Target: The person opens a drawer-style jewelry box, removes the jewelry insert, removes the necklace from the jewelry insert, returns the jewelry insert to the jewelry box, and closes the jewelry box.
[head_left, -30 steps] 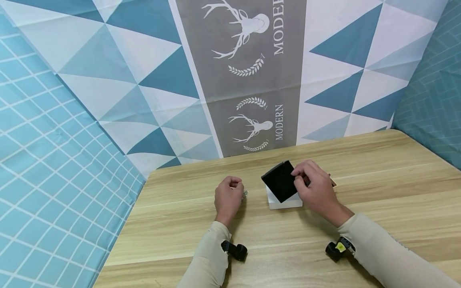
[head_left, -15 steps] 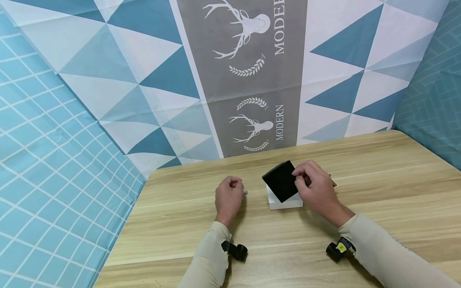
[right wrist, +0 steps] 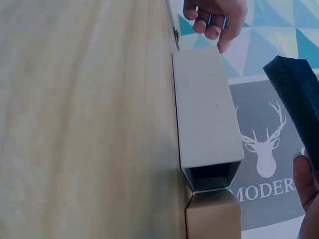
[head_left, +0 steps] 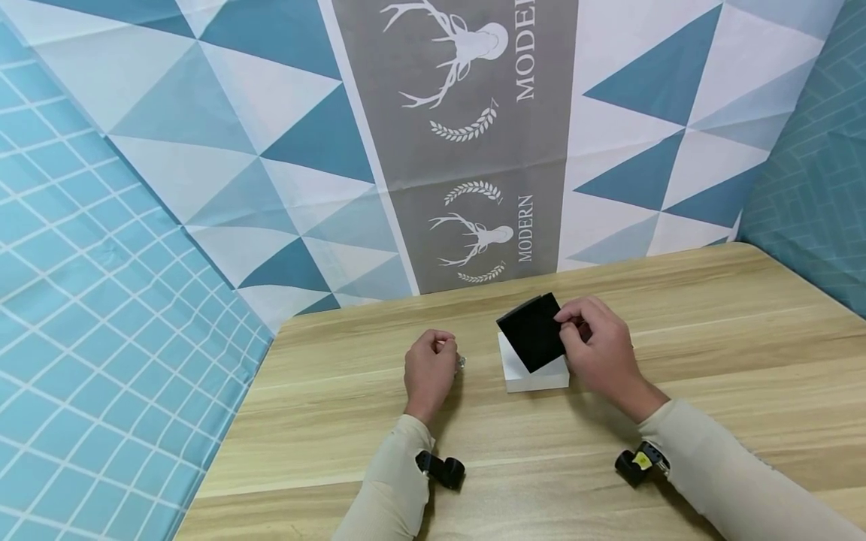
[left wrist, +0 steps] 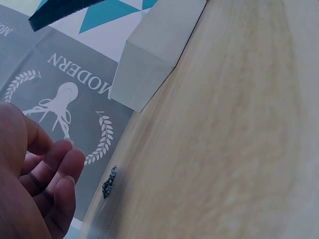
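A thin square black foam pad (head_left: 531, 334) is pinched at its right corner between thumb and fingers of my right hand (head_left: 598, 349). It is tilted over a small white box (head_left: 537, 382) standing on the table. In the right wrist view the foam's edge (right wrist: 296, 102) is clear of the box, whose near end shows a dark opening (right wrist: 212, 175). My left hand (head_left: 431, 372) hovers left of the box, fingers loosely curled around nothing. Close to its fingers lies a small silvery, glittering piece (left wrist: 109, 183) on the tabletop.
A brown box-like piece (right wrist: 213, 216) sits against the white box's end in the right wrist view. The wooden table (head_left: 325, 421) reaches back to a patterned cloth wall (head_left: 473, 165). Blue tiled cloth (head_left: 101, 300) hangs along the left side.
My right hand has lifted the foam pad slightly up and to the right, uncovering more of the white box. The brown piece beside that hand is now hidden. My left hand stays nearly still.
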Action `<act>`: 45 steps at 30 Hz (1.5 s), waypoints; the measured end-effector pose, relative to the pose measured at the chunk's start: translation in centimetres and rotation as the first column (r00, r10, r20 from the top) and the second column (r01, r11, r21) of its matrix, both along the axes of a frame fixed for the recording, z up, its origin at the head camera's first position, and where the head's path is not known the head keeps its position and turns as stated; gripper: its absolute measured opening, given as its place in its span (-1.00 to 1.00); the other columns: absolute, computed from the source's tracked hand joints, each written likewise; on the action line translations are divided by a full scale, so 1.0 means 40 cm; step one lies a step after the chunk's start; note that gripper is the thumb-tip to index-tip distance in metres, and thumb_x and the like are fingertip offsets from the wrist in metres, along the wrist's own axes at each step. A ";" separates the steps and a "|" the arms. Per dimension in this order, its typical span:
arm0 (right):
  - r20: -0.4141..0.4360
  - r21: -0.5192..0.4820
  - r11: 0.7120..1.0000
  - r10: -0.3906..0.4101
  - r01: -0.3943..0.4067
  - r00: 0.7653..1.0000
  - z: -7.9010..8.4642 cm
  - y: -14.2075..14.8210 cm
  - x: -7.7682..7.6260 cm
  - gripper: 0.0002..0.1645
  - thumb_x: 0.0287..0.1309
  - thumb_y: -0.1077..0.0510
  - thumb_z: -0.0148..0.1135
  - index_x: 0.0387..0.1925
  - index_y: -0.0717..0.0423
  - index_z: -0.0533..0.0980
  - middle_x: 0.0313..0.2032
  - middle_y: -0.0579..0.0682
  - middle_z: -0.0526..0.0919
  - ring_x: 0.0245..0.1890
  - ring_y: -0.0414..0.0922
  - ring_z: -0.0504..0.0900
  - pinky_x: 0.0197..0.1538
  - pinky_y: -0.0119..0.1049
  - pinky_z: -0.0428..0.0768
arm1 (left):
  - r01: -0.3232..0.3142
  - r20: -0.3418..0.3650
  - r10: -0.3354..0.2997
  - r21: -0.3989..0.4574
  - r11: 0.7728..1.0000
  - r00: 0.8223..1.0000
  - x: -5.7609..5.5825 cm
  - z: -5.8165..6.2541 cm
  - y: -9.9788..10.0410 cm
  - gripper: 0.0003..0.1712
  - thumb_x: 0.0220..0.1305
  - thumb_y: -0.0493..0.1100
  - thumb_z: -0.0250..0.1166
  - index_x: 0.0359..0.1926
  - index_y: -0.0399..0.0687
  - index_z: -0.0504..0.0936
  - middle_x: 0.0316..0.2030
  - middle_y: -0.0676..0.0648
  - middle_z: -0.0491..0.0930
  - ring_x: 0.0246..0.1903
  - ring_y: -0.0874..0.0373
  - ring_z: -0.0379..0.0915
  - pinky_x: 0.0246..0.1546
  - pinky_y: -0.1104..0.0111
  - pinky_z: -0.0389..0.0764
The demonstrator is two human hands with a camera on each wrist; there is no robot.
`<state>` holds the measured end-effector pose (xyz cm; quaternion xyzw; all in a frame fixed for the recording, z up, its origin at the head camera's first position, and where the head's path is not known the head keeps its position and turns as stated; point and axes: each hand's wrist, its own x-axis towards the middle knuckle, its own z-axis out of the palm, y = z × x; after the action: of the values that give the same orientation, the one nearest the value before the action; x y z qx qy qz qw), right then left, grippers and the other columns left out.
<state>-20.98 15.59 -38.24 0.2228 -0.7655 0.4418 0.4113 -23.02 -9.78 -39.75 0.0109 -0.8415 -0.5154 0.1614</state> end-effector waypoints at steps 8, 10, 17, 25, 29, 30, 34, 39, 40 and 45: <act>-0.083 0.019 1.000 -0.018 0.020 0.996 0.004 0.014 -0.014 -0.75 -0.01 0.48 0.04 -0.38 0.21 0.59 -0.37 0.00 0.58 -0.44 -0.23 0.42 -0.37 -0.49 0.39 | 0.002 -0.009 -0.002 0.021 1.000 1.000 -0.003 -0.002 0.003 -0.81 0.36 -0.18 0.20 -0.18 -0.15 0.71 -0.60 0.06 0.62 -0.57 0.14 0.64 -0.60 0.30 0.46; -0.112 0.032 0.999 -0.022 0.025 0.994 0.006 0.019 -0.019 -0.77 0.00 0.46 0.03 -0.39 0.22 0.59 -0.38 0.02 0.57 -0.45 -0.22 0.42 -0.38 -0.47 0.38 | 0.001 -0.008 -0.001 0.026 1.000 1.000 -0.004 -0.003 0.004 -0.81 0.37 -0.19 0.20 -0.18 -0.15 0.71 -0.60 0.06 0.62 -0.56 0.12 0.65 -0.60 0.31 0.47; -0.144 0.063 0.996 -0.052 0.062 0.988 0.009 0.044 -0.030 -0.79 0.03 0.44 0.03 -0.38 0.26 0.58 -0.37 0.06 0.58 -0.44 -0.19 0.42 -0.37 -0.42 0.38 | 0.008 -0.003 -0.008 0.026 1.000 1.000 -0.004 0.000 0.005 -0.80 0.37 -0.18 0.19 -0.18 -0.15 0.71 -0.60 0.06 0.61 -0.56 0.14 0.64 -0.61 0.32 0.46; -0.155 0.054 0.994 -0.084 0.094 0.984 -0.002 0.061 -0.042 -0.81 0.02 0.47 0.07 -0.38 0.27 0.58 -0.37 0.10 0.57 -0.46 -0.17 0.41 -0.37 -0.38 0.36 | 0.003 0.001 -0.003 -0.013 1.000 1.000 -0.004 0.006 0.008 -0.79 0.35 -0.16 0.19 -0.18 -0.12 0.72 -0.61 0.08 0.61 -0.59 0.15 0.61 -0.63 0.32 0.41; -0.148 0.053 0.993 -0.098 0.107 0.984 -0.005 0.069 -0.047 -0.81 0.02 0.47 0.06 -0.38 0.27 0.58 -0.37 0.10 0.57 -0.46 -0.17 0.40 -0.37 -0.36 0.35 | -0.004 0.000 0.004 -0.068 0.998 1.000 -0.003 0.017 0.007 -0.78 0.34 -0.15 0.18 -0.18 -0.09 0.73 -0.61 0.10 0.60 -0.60 0.20 0.57 -0.64 0.30 0.38; -0.141 0.057 0.992 -0.100 0.109 0.985 -0.005 0.072 -0.048 -0.80 0.03 0.46 0.05 -0.38 0.26 0.58 -0.36 0.09 0.57 -0.46 -0.18 0.39 -0.37 -0.37 0.34 | -0.006 -0.001 0.006 -0.083 0.997 1.000 -0.004 0.020 0.006 -0.78 0.34 -0.14 0.18 -0.18 -0.08 0.73 -0.60 0.11 0.59 -0.59 0.21 0.57 -0.63 0.29 0.39; -0.134 0.061 0.991 -0.109 0.118 0.985 -0.003 0.078 -0.050 -0.80 0.03 0.45 0.05 -0.38 0.24 0.58 -0.35 0.08 0.58 -0.45 -0.20 0.39 -0.36 -0.41 0.34 | 0.001 0.008 0.000 -0.136 0.991 1.000 -0.004 0.030 0.003 -0.77 0.33 -0.12 0.18 -0.16 -0.05 0.74 -0.59 0.13 0.59 -0.60 0.23 0.54 -0.57 0.26 0.42; -0.123 0.058 0.990 -0.122 0.130 0.985 -0.001 0.088 -0.048 -0.80 0.03 0.44 0.04 -0.38 0.23 0.58 -0.34 0.08 0.60 -0.43 -0.21 0.42 -0.34 -0.46 0.35 | 0.020 0.010 -0.019 -0.200 0.980 1.000 -0.003 0.036 0.003 -0.77 0.34 -0.11 0.17 -0.16 -0.02 0.74 -0.58 0.17 0.59 -0.62 0.23 0.51 -0.53 0.24 0.44; -0.117 0.060 0.990 -0.122 0.130 0.986 0.000 0.090 -0.048 -0.79 0.04 0.44 0.04 -0.38 0.23 0.58 -0.34 0.07 0.60 -0.43 -0.21 0.43 -0.34 -0.48 0.36 | 0.021 0.008 -0.019 -0.214 0.977 1.000 -0.003 0.037 0.003 -0.77 0.34 -0.11 0.17 -0.18 -0.01 0.74 -0.59 0.17 0.59 -0.62 0.23 0.50 -0.53 0.25 0.43; -0.098 0.067 0.989 -0.125 0.132 0.987 0.003 0.095 -0.049 -0.79 0.05 0.45 0.03 -0.37 0.24 0.58 -0.35 0.07 0.59 -0.41 -0.20 0.46 -0.31 -0.51 0.38 | 0.029 0.019 -0.024 -0.274 0.961 1.000 -0.004 0.037 0.004 -0.80 0.32 -0.09 0.16 -0.30 0.08 0.72 -0.61 0.19 0.56 -0.62 0.23 0.47 -0.52 0.26 0.42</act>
<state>-22.96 19.40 -38.10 0.2080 -0.7739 0.3753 0.4658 -23.17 -9.64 -38.27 -0.0187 -0.9060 -0.3961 0.1480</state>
